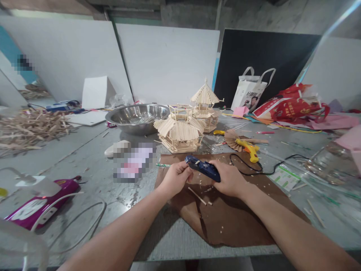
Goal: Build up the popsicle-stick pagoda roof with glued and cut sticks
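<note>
My right hand (227,177) is wrapped round a dark blue hand tool (207,169) that looks like cutters or pliers; its jaws are hard to see. Beside the tool's left end, my left hand (177,180) is closed in a pinch, and what the fingers hold is too small or hidden to name. Both hands are over a brown sheet (225,222). A thin wooden stick (197,196) and small cut bits lie on it below the hands. Just beyond stands a wooden stick pavilion model (180,131) with a slatted roof.
A taller stick tower (205,96) stands behind the pavilion, beside a steel bowl (135,116). To the right lies a yellow glue gun (249,148) with a black cord. A phone (138,160) and purple power strip (42,203) lie left, near piled sticks (34,128).
</note>
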`<state>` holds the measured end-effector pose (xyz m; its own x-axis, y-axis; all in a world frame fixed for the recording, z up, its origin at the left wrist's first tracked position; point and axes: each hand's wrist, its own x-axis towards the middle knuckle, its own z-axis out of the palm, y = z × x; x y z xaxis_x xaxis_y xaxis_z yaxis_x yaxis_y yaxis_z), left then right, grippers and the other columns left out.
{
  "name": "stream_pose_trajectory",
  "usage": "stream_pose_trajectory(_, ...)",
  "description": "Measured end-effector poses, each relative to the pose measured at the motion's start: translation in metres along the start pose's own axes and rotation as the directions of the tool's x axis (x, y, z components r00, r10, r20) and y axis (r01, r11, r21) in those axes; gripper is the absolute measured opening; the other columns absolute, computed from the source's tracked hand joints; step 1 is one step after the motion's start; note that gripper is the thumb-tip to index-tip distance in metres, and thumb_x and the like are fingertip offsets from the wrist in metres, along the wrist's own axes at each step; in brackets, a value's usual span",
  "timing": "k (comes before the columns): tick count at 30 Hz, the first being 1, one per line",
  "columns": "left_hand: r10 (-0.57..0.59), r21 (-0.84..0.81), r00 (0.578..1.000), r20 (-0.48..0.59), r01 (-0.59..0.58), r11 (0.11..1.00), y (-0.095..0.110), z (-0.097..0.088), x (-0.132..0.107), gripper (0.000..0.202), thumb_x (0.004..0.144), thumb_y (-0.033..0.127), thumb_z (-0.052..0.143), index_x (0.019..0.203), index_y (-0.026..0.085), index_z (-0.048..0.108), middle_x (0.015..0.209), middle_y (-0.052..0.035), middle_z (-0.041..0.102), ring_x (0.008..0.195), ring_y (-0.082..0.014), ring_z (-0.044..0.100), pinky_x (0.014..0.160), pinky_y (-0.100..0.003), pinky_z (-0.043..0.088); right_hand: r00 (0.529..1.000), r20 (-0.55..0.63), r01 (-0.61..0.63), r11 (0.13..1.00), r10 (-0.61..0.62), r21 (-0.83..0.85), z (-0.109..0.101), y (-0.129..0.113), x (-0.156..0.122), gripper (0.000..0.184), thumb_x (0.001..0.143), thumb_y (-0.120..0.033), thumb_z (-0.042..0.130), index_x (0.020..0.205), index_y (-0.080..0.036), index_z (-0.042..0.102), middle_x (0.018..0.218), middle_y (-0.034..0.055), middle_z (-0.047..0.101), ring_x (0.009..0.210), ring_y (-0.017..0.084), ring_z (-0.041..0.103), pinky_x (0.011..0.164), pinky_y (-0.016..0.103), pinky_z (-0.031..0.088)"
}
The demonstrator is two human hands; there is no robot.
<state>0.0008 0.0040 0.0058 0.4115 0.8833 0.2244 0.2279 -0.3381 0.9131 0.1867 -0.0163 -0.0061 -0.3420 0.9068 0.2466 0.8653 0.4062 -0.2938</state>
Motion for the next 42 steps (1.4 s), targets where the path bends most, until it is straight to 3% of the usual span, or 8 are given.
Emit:
stream_pose_trajectory(9, 0.046, 0.166, 0.996, -0.075, -0.033, 0.986, -0.0007, 0.0023, -0.0023, 0.029, 0.076, 0.029, 0.04, 0.051, 0.014, 0.045, 0.047, 0.0037, 0.044, 0.047, -0.0064, 0.04, 0.048, -0.017, 0.03, 0.998, 0.029, -0.048, 0.999, 0.048, -0.007, -0.0026, -0.0072, -0.0015, 0.044, 0.061, -0.019, 0.048, 0.104, -0.015, 0.045, 0.092, 0.0077, 0.06, 0.081, 0.022, 0.056, 0.07, 0.03, 0.039)
stream_pose_trajectory(15, 0.071, 0.247, 0.99, -0.122, -0.039, 0.968, -0.0035, 0.0016, -0.0026, 0.027, 0.075, 0.023, 0.039, 0.051, 0.014, 0.047, 0.048, 0.0032, 0.045, 0.049, -0.0071, 0.04, 0.049, -0.018, 0.03, 0.999, 0.0, -0.034, 0.999, 0.034, -0.016, 0.0002, -0.0044, -0.0007, 0.048, 0.06, -0.02, 0.049, 0.108, -0.014, 0.043, 0.102, 0.0097, 0.056, 0.089, 0.024, 0.053, 0.075, 0.033, 0.038)
stream_pose_trajectory(22, -0.013, 0.025, 1.0, 0.026, 0.012, 1.0, -0.0073, 0.0002, -0.0018, 0.037, 0.077, 0.037, 0.039, 0.05, 0.013, 0.047, 0.04, 0.0052, 0.038, 0.037, -0.0037, 0.031, 0.04, -0.017, 0.024, 0.999, -0.011, 0.032, 0.999, -0.031, 0.022, -0.0001, -0.0003, -0.0001, 0.054, 0.059, -0.018, 0.049, 0.112, -0.014, 0.039, 0.106, 0.009, 0.054, 0.092, 0.022, 0.051, 0.077, 0.033, 0.037)
stream_pose_trajectory(27, -0.108, -0.154, 0.987, 0.12, 0.126, 0.98, -0.0067, -0.0003, -0.0013, 0.033, 0.075, 0.039, 0.044, 0.054, 0.012, 0.048, 0.042, 0.0043, 0.045, 0.032, -0.0017, 0.028, 0.034, -0.016, 0.019, 0.999, -0.008, 0.047, 0.998, -0.046, 0.044, -0.0005, 0.0006, -0.0004, 0.054, 0.058, -0.016, 0.048, 0.111, -0.014, 0.039, 0.104, 0.0091, 0.054, 0.091, 0.022, 0.051, 0.076, 0.033, 0.038)
stream_pose_trajectory(32, -0.165, -0.23, 0.966, 0.197, 0.21, 0.95, -0.0012, -0.0031, -0.0003, 0.03, 0.072, 0.039, 0.048, 0.058, 0.012, 0.049, 0.041, 0.0043, 0.047, 0.029, -0.0011, 0.027, 0.031, -0.015, 0.016, 0.998, -0.02, 0.063, 0.998, -0.062, 0.025, 0.0008, 0.0019, -0.0003, 0.053, 0.059, -0.018, 0.048, 0.111, -0.013, 0.039, 0.105, 0.0099, 0.054, 0.091, 0.022, 0.051, 0.076, 0.033, 0.038)
stream_pose_trajectory(38, -0.157, -0.27, 0.962, 0.223, 0.216, 0.938, -0.0006, -0.0033, 0.0006, 0.028, 0.071, 0.039, 0.049, 0.061, 0.013, 0.049, 0.04, 0.0047, 0.048, 0.029, -0.001, 0.027, 0.031, -0.015, 0.016, 0.999, -0.006, 0.04, 0.999, -0.04, 0.015, -0.0009, 0.0004, -0.0011, 0.047, 0.059, -0.019, 0.047, 0.106, -0.015, 0.043, 0.098, 0.0079, 0.058, 0.085, 0.021, 0.055, 0.071, 0.031, 0.039)
stream_pose_trajectory(42, -0.124, -0.248, 0.978, 0.166, 0.163, 0.955, -0.0041, -0.0013, 0.0006, 0.03, 0.072, 0.04, 0.048, 0.06, 0.013, 0.049, 0.043, 0.0041, 0.049, 0.03, -0.0012, 0.029, 0.032, -0.015, 0.018, 1.0, 0.01, 0.004, 1.0, -0.005, 0.019, -0.0026, -0.0035, -0.0017, 0.043, 0.061, -0.019, 0.046, 0.103, -0.015, 0.044, 0.094, 0.0072, 0.059, 0.083, 0.022, 0.055, 0.07, 0.03, 0.039)
